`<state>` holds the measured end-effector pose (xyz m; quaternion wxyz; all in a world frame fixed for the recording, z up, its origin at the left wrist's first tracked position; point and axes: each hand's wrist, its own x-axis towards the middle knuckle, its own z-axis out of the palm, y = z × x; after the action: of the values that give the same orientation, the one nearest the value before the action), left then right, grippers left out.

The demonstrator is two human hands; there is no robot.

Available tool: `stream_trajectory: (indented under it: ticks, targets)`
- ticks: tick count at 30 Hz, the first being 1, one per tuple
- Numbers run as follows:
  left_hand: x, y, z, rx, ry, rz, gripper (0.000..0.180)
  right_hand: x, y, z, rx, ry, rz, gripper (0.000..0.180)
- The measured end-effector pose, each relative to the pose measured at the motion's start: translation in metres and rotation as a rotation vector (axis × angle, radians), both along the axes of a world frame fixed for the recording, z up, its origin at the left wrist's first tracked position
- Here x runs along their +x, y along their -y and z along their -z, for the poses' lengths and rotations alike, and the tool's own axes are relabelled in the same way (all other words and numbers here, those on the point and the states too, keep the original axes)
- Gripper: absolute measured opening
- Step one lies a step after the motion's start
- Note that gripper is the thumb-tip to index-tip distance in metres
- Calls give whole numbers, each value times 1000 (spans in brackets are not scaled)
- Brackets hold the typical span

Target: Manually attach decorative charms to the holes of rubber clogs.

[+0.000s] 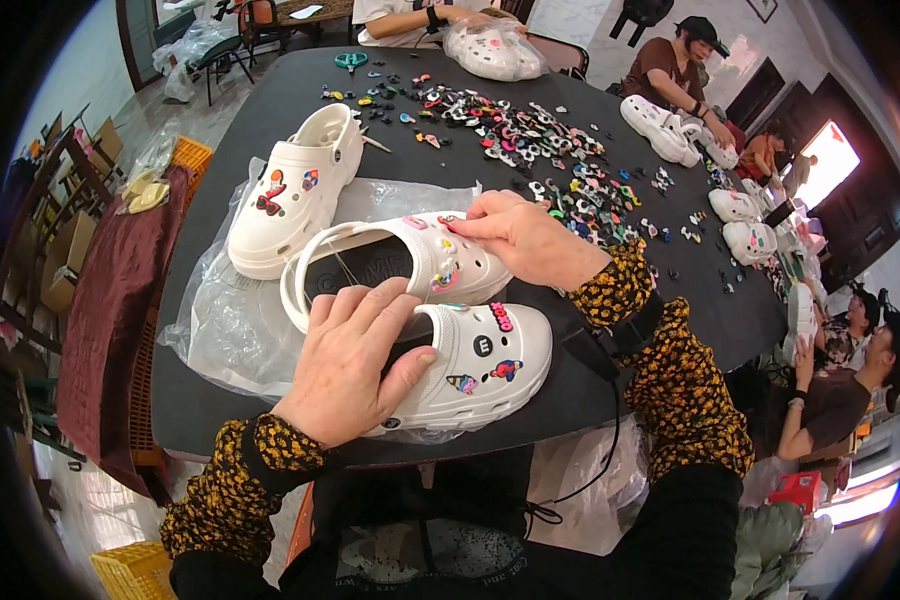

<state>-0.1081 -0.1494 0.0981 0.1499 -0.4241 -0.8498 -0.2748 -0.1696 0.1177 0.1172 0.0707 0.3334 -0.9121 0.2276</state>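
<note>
At frame centre, the white clog (pixel 410 262) was steadied by the left hand (pixel 355 365), fingers spread flat; a small charm (pixel 448 222) was pinched by the right hand (pixel 525 240). Pressed crooked, it could pop loose.

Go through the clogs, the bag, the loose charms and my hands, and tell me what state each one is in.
middle clog: on its side, opening toward the camera, charms on the toe
near clog: upright, charms fitted
far clog: upright, a few charms
plastic bag: flattened under the clogs
loose charms: scattered on the black table
left hand: resting on the clogs
right hand: fingers pressing at the middle clog's toe
</note>
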Motion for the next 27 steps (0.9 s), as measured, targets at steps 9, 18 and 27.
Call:
stream_trajectory:
  ticks: [9,18,27]
  targets:
    - [-1,0,0,7,14,9,44,-18,-3,-7,129,41,-47,27]
    - [-1,0,0,15,13,15,44,-19,8,-11,-77,189,141,18]
    - [-1,0,0,12,8,19,43,-16,2,-7,30,-192,0,8]
